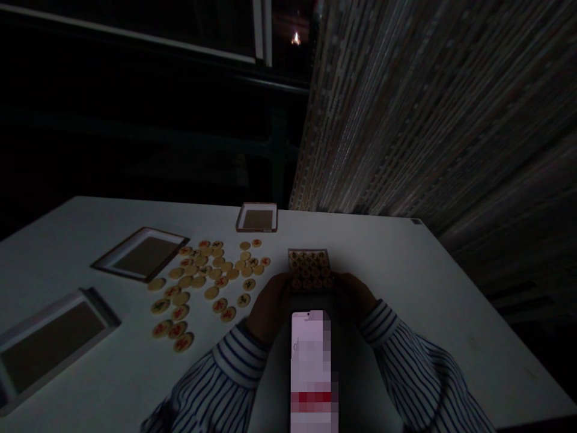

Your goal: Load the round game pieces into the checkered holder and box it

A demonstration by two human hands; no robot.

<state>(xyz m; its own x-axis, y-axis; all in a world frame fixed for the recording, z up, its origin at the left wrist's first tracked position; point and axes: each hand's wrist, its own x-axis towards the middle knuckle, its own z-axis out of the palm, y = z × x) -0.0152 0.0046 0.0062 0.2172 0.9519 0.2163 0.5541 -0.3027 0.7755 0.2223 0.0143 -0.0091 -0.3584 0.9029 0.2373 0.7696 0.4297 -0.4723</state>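
Note:
A small open box [309, 251] stands in front of me, filled with rows of round Chinese chess pieces [311, 270]. My left hand [270, 307] grips its left side, and my right hand [357, 296] grips its right side. Dim light hides most of my fingers. To the left of the box, many loose Chinese chess pieces [198, 281] lie scattered, some showing red or dark characters and others plain faces. A lit phone [311, 355] appears upright below the box, between my forearms; part of its screen is blurred into blocks.
Shallow trays or lids lie on the white table [406, 270]: a small one [256, 218] at the back, a larger one [144, 252] at the left, and a pale box [54, 343] at the near left. A string curtain [383, 108] hangs behind the table's right side.

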